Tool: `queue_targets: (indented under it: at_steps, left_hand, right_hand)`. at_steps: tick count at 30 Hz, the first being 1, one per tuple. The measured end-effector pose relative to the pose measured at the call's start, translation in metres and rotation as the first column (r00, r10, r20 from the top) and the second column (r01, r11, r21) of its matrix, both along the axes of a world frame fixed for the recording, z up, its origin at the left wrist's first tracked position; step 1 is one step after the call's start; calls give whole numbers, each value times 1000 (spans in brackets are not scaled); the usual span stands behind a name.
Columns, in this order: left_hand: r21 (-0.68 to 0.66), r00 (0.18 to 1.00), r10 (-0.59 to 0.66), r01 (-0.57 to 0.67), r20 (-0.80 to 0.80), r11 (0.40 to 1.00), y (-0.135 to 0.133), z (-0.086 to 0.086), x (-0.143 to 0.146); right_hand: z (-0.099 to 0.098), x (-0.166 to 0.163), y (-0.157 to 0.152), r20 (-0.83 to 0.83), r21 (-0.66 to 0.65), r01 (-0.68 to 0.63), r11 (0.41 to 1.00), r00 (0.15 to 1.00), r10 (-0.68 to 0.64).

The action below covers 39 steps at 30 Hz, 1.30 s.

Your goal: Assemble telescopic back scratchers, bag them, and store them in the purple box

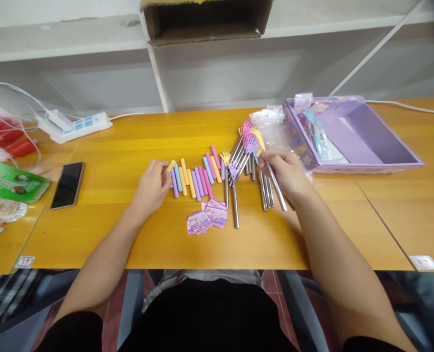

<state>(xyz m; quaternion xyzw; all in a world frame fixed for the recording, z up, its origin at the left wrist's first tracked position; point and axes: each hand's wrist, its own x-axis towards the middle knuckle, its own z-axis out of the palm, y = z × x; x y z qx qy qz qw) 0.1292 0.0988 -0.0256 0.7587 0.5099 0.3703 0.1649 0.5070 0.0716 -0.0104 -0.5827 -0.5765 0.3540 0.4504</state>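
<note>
Head view: your left hand (152, 185) pinches yellow foam sleeve (171, 166), end of roughly thirteen-sleeve row (199, 182) between hands. Your right hand (285, 173) grips one steel scratcher (279, 196); bundle (239, 161) just left. Print on cards (207, 218) unreadable.

Small packing workshop, hand assembly bench. Long yellow table (128, 142) against white shelving (73, 44), open cardboard box (205, 22) on shelf above. Identical parts laid out in batches: coloured tubes (194, 178), metal rods (266, 195), printed cards (207, 217). Purple display box (367, 168) and clear plastic bags (268, 122) at one end. Power strip (80, 124) and phone (68, 185) at other end.
</note>
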Motion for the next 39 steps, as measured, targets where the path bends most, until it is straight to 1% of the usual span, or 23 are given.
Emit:
queue_targets:
  at_steps: [2,4,6,9,13,15,19,23,26,29,33,36,39]
  left_hand:
    - [-27,990,-137,137,-18,990,-8,0,8]
    - [-51,971,-239,238,-21,970,-14,-1,14]
    - [-69,954,-300,299,-6,952,-20,-3,18]
    - [-98,945,-326,327,28,940,-26,-6,22]
    - [-103,941,-336,338,36,936,-29,-10,24]
    - [-87,936,-351,348,-15,933,-30,-11,25]
    - [-65,918,-373,368,-136,928,-30,-10,25]
    - [-29,901,-393,395,-182,918,-31,-8,26]
    - [-23,899,-398,401,-184,916,-32,-7,27]
    - [-32,893,-402,404,-200,914,-32,-6,27]
    - [-76,861,-421,418,-285,905,-30,-9,27]
    - [-64,848,-421,424,-321,903,-28,-12,26]
    - [-36,849,-418,431,-322,902,-29,-13,25]
  right_hand:
    - [0,-6,-1,-184,10,-23,1000,983,25]
    - [0,-13,-3,-318,-1,-50,999,947,47]
    - [2,-21,-4,-409,-4,-77,997,910,69]
    - [3,-31,-6,-481,18,-120,993,869,114]
    - [2,-38,-8,-479,41,-127,991,868,131]
    - [1,-39,-8,-485,44,-142,989,862,145]
    - [-2,-39,-8,-548,67,-206,976,810,209]
    - [-3,-40,-8,-571,91,-234,968,784,243]
    - [-4,-41,-8,-559,100,-239,966,789,253]
    - [-6,-40,-7,-521,84,-243,966,816,251]
    - [-11,-36,-8,-429,73,-301,951,851,303]
    - [-13,-34,-8,-390,80,-341,937,854,344]
    - [-15,-33,-9,-403,87,-352,932,843,356]
